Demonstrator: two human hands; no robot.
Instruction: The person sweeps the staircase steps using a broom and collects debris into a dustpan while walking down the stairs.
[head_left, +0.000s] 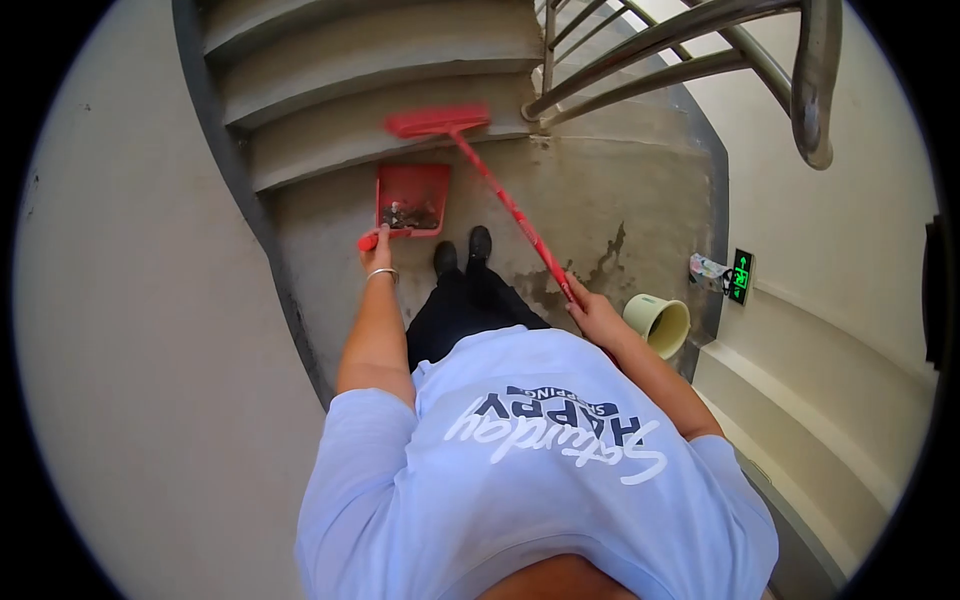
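My left hand (378, 250) is closed round the short handle of a red dustpan (414, 184), which lies in front of the lowest stair step. Grey debris (410, 215) has gathered in the pan near its handle end. On the other side, my right hand (594, 312) grips the red patterned stick of a broom (512, 205). Its red head (438, 121), slightly blurred, is over the lowest step, beyond the dustpan's front edge.
Concrete stairs (380, 50) rise ahead, with a metal handrail (690, 65) at upper right. A pale bucket (660, 325) stands on the landing to my right, near a crumpled plastic bag (708, 272) and a green exit sign (740, 275). Dark wet-looking marks (608, 255) streak the floor.
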